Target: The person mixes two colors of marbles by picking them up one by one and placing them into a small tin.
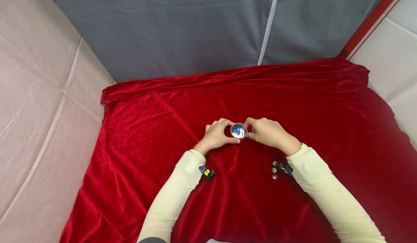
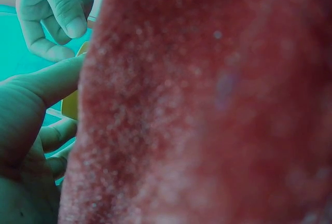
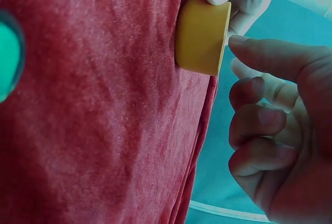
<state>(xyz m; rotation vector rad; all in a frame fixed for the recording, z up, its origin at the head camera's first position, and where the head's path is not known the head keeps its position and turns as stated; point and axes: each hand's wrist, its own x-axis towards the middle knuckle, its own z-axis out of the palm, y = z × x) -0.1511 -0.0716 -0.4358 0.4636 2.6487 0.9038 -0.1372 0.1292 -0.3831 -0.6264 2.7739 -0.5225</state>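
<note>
A small round yellow cup (image 1: 232, 130) stands upright on the red cloth, with blue round pieces (image 1: 238, 132) over white inside it. My left hand (image 1: 216, 133) holds the cup from its left, thumb at the near side and index finger at the far side. At the cup's right rim is my right hand (image 1: 268, 131), thumb and index finger bent towards each other over the opening. In the right wrist view the yellow cup (image 3: 199, 37) meets the left thumb, while the right hand (image 3: 280, 115) has its other fingers curled. Whether its fingertips pinch anything cannot be seen.
Small glassy round pieces (image 1: 274, 170) lie in a column near the right wrist, with a blue piece (image 1: 290, 175) partly hidden by the wrist camera (image 1: 285, 168). Red velvet cloth (image 1: 156, 138) covers the table in folds. Grey fabric (image 1: 182, 29) hangs behind it.
</note>
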